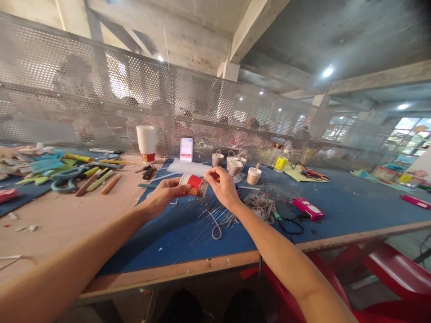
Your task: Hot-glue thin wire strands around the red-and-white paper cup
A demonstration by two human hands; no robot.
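Note:
Tilted on its side above the blue tabletop is a red and white paper cup. My left hand grips it by the rim end, thumb along its side. At the cup's base end, which looks greyish brown, my right hand is closed with its fingers pinched. Something small and yellow-orange shows by those fingers, but I cannot make out what it is. Below and right of the hands lie thin wires and a tangle of grey cord. Small handled baskets stand just behind.
A stack of paper cups and a lit phone stand at the back, before a perforated metal screen. Scissors and several tools lie left. On the right are a pink box and a yellow-labelled bottle.

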